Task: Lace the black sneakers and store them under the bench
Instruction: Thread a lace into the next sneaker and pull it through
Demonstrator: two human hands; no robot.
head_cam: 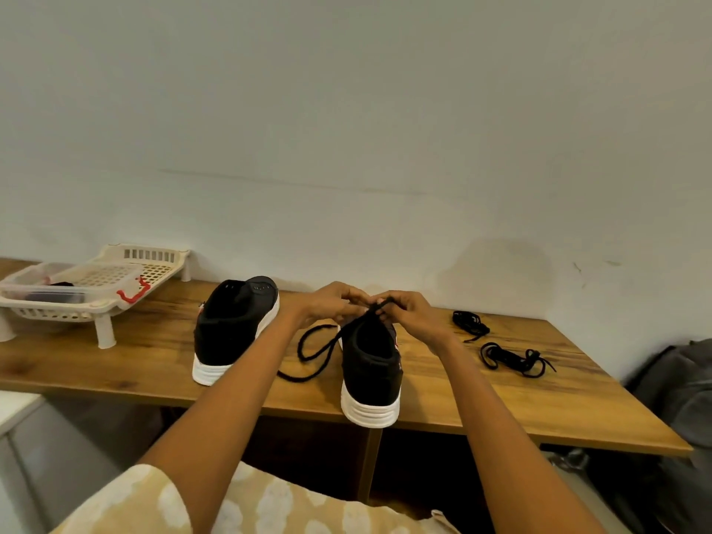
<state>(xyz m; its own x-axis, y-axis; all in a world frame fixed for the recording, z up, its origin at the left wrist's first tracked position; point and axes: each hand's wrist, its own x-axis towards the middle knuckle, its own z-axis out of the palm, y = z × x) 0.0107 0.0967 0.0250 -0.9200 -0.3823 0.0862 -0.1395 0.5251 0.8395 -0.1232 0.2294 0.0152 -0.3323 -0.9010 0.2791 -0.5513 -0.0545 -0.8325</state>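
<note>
Two black sneakers with white soles stand on the wooden bench [154, 364], heels toward me. The left sneaker [231, 333] stands alone. Over the front of the right sneaker [371, 375], my left hand [331, 304] and my right hand [408, 314] meet, and both pinch a black lace [312, 352] near the shoe's tongue. The rest of that lace loops down onto the bench to the left of the shoe. The shoe's eyelets are hidden behind my hands.
Two bundled black laces [470, 323] [512, 358] lie on the bench to the right. A cream plastic rack [88, 291] holding a clear container stands at the back left. A grey bag [682, 387] sits past the bench's right end. Dark space opens under the bench.
</note>
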